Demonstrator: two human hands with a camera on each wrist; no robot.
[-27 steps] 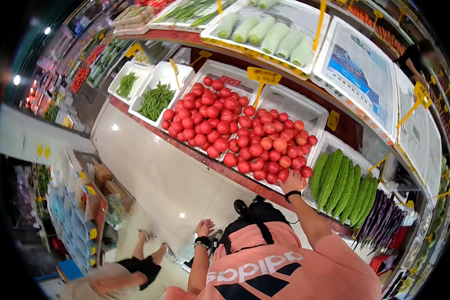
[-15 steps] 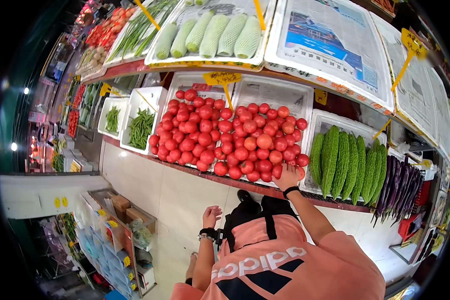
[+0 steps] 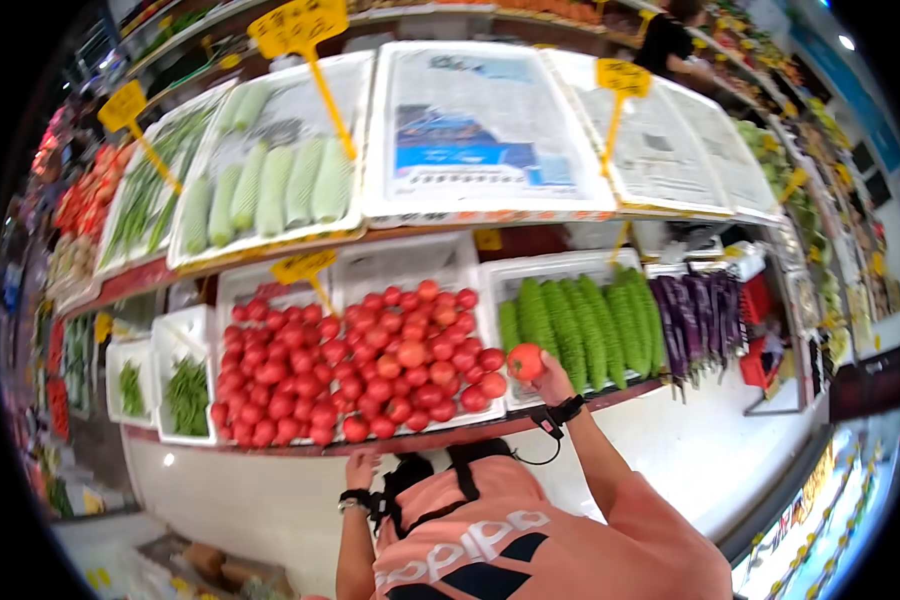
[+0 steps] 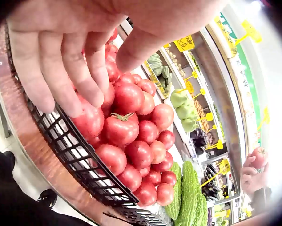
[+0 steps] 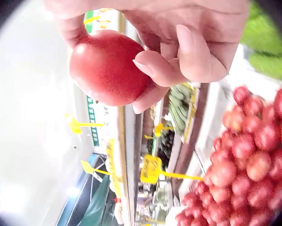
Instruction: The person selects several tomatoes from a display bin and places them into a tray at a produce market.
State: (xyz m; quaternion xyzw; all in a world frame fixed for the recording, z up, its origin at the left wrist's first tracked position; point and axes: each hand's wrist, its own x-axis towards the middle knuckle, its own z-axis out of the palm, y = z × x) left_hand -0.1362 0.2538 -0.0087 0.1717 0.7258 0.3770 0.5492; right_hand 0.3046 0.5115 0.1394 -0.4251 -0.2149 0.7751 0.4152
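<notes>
My right hand (image 3: 553,383) holds a single red tomato (image 3: 524,362) up in front of the bitter melons (image 3: 580,330). In the right wrist view the thumb and curled fingers (image 5: 195,56) grip this tomato (image 5: 108,68) from its sides. A big heap of tomatoes (image 3: 290,370) fills two white foam boxes just left of that hand. My left hand (image 3: 362,468) hangs at the front edge of the stall, below the heap. Seen from the left wrist, its fingers (image 4: 47,70) are loosely bent with nothing in them, overlapping the nearest tomatoes (image 4: 122,129).
Black plastic mesh (image 4: 80,162) fences the front of the boxes. Purple eggplants (image 3: 700,310) lie at the right, green beans (image 3: 187,395) at the left. An upper shelf carries pale gourds (image 3: 270,200) and newspaper-lined trays (image 3: 480,190), with yellow price signs (image 3: 298,28) sticking up.
The right hand has lifted a tomato from the heap's front right corner and moved right with it. The left hand has come closer to the stall edge. The head view has turned right.
</notes>
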